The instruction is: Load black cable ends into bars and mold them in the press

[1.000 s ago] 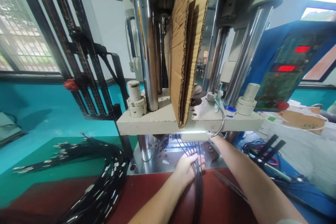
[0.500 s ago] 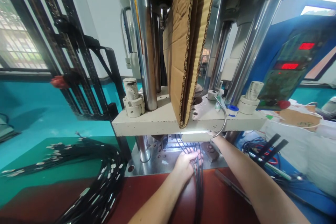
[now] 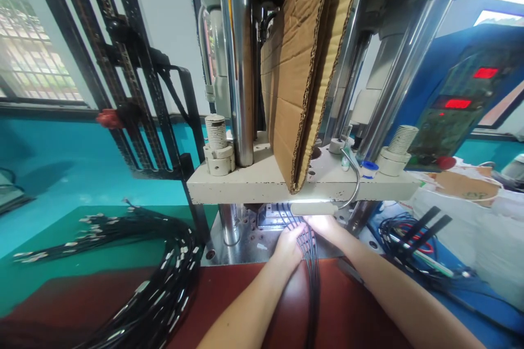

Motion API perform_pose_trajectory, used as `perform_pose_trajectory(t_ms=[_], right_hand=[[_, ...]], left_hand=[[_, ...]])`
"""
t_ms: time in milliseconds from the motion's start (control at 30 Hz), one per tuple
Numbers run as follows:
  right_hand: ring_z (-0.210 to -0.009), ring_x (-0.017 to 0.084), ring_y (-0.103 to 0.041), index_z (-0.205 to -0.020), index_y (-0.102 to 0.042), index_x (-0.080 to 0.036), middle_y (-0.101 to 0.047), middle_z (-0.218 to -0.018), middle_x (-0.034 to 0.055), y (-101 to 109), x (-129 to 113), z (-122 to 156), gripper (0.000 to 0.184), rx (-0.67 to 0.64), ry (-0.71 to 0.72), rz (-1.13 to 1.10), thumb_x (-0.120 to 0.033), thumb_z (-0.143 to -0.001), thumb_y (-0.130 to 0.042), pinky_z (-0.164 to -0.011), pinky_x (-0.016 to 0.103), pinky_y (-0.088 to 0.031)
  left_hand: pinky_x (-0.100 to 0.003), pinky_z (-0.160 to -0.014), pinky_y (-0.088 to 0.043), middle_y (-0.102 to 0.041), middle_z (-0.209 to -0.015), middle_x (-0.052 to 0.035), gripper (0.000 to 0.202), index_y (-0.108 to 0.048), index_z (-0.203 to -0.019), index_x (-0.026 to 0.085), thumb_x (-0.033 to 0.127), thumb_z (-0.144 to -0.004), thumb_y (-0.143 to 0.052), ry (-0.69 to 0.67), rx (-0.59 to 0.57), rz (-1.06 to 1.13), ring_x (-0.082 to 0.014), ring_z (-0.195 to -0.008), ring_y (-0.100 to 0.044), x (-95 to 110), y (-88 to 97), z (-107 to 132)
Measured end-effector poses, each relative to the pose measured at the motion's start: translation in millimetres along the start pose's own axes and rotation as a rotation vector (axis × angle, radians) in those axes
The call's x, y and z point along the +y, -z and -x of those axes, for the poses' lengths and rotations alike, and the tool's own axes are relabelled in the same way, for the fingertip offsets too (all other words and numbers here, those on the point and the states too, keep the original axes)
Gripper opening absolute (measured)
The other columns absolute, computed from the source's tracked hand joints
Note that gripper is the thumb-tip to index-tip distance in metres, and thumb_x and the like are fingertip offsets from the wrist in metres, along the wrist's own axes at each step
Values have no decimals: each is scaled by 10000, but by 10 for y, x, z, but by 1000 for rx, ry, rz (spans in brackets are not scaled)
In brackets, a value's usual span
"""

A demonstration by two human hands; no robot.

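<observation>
A bundle of several black cables (image 3: 311,262) runs from the red mat up into the lit mould area (image 3: 278,215) under the press plate (image 3: 262,188). My left hand (image 3: 289,248) rests on the left side of the bundle, fingers curled over the cables. My right hand (image 3: 329,229) is beside it on the right, under the bright lamp (image 3: 313,208), fingers closed at the cable ends; glare washes out the fingertips.
A large pile of black cables with white tags (image 3: 155,272) lies at left on the green and red surface. Folded cardboard (image 3: 303,76) leans between chrome columns (image 3: 239,60). A blue control panel with red displays (image 3: 454,103) stands at right, above more cables (image 3: 409,232).
My right hand has come in from the right to meet the left at the cable ends. Both hands have moved slightly forward toward the mould. The camera shifted a little.
</observation>
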State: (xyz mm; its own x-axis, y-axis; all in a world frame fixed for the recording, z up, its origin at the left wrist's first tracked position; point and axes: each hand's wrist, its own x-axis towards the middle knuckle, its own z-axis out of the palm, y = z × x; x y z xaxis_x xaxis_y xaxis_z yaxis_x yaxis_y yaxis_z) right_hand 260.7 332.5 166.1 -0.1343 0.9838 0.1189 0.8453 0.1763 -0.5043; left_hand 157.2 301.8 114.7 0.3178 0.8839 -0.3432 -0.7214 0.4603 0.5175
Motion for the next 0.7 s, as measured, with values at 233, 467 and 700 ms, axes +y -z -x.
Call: perform_pose_trajectory(t_ms=[233, 467, 700], right_hand=[[-757, 196, -591, -797, -625, -167, -654, -735, 61, -44, -42, -19, 264, 108, 153, 253, -89, -769, -374, -722, 284, -438], [-711, 171, -573, -718, -599, -158, -639, -706, 60, -35, -36, -25, 251, 102, 256, 385, -119, -803, -366, -707, 257, -431], [-631, 154, -532, -645, -568, -166, -612, -667, 44, -54, 7, -81, 196, 92, 270, 443, -138, -770, -420, -679, 262, -428]], left_hand=[[-246, -583, -438, -557, -607, -14, 79, -489, -720, 139, 127, -717, -567, 13, 46, -4, -111, -535, -552, -3, 26, -21], [-237, -538, -423, -549, -566, -15, 50, -502, -729, 130, 115, -723, -550, 20, 63, -20, -113, -499, -541, 39, -28, 25], [-237, -533, -425, -551, -556, -13, 49, -506, -723, 129, 120, -723, -554, 34, 47, -1, -109, -482, -535, 24, 1, -10]])
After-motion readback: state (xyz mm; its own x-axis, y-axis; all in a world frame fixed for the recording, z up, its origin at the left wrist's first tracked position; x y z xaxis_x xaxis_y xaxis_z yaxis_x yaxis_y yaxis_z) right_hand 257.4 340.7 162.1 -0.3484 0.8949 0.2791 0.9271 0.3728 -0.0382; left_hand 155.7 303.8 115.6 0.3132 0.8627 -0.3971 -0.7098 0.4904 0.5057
